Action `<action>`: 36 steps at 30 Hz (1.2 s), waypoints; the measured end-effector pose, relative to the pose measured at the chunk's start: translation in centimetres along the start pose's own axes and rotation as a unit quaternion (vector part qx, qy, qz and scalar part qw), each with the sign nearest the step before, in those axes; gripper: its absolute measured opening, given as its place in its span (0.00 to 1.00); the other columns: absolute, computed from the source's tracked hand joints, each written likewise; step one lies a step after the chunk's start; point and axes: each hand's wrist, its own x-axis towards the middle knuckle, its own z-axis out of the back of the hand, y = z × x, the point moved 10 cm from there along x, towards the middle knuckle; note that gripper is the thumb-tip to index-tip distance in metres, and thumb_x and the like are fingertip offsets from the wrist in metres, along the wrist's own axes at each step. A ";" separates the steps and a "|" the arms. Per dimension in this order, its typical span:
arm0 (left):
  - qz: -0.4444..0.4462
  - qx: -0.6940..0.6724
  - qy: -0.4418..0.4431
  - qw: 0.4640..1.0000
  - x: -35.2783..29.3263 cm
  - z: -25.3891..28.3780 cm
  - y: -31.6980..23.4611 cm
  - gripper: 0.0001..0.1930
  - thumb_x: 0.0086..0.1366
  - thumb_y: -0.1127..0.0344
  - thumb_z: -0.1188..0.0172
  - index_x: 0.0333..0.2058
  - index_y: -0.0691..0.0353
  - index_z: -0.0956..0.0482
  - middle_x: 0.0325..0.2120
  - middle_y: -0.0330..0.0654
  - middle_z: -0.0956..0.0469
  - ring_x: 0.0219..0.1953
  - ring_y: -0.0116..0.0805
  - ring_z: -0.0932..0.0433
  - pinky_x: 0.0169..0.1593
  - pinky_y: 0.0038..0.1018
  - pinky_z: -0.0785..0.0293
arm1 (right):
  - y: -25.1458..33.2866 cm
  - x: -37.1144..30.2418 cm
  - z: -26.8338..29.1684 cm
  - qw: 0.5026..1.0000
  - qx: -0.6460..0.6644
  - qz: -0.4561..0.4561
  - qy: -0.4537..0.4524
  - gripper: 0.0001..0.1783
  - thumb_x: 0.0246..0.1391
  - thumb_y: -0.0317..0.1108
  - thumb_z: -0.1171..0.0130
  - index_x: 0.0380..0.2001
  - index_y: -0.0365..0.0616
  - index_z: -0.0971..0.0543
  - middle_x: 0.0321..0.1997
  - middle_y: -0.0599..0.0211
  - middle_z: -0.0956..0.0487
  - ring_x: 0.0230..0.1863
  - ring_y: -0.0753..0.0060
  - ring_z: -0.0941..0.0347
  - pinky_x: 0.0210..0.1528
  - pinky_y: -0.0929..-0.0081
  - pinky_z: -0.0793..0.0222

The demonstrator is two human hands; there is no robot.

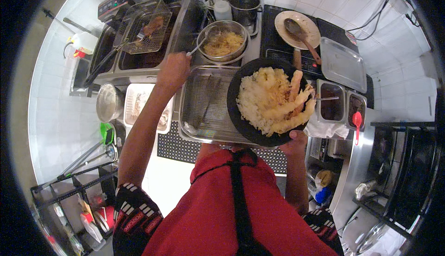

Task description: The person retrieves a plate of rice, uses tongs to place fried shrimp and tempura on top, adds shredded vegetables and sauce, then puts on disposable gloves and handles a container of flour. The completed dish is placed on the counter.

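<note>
My right hand (pixel 294 139) grips the near rim of a black bowl (pixel 237 117) filled with white rice and several golden fried tempura pieces (pixel 291 103), held in front of my chest. My left hand (pixel 173 69) is stretched forward and shut on the handle of a wire skimmer (pixel 208 36), whose head rests in a steel bowl (pixel 224 43) of yellow fried crumbs. Below the black bowl lies a steel tray with a wire rack (pixel 204 107).
A deep fryer with a wire basket (pixel 141 26) holding a fried piece stands far left. A plate with a ladle (pixel 296 26), a lidded clear container (pixel 342 63), two sauce tins (pixel 343 105) and a steel pot (pixel 244 5) sit to the right and back.
</note>
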 end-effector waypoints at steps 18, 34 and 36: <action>-0.065 -0.645 0.641 0.411 -25.3 -4.0 -33.6 0.23 0.70 0.63 0.52 0.62 0.62 0.39 0.53 0.48 0.27 0.48 0.44 0.22 0.43 0.42 0.18 | -3.4 -27.8 1.5 0.896 0.035 0.322 -0.302 0.33 0.46 0.24 0.42 0.59 0.37 0.32 0.59 0.58 0.27 0.58 0.60 0.29 0.58 0.68 0.33; -0.226 -0.507 0.791 0.256 -22.9 -7.1 -37.7 0.21 0.65 0.76 0.58 0.57 0.67 0.36 0.49 0.52 0.25 0.43 0.45 0.19 0.42 0.46 0.18 | -11.4 -27.5 -4.0 0.618 -0.048 0.675 -0.400 0.37 0.61 0.50 0.46 0.66 0.42 0.41 0.71 0.61 0.40 0.69 0.61 0.42 0.65 0.59 0.41; -0.235 -0.511 0.793 0.233 -22.6 -6.4 -37.8 0.20 0.64 0.76 0.58 0.56 0.68 0.35 0.49 0.52 0.25 0.42 0.45 0.19 0.42 0.46 0.18 | -15.5 -28.4 -5.0 0.565 -0.031 0.653 -0.504 0.37 0.60 0.51 0.45 0.65 0.41 0.40 0.70 0.59 0.38 0.68 0.59 0.39 0.64 0.58 0.40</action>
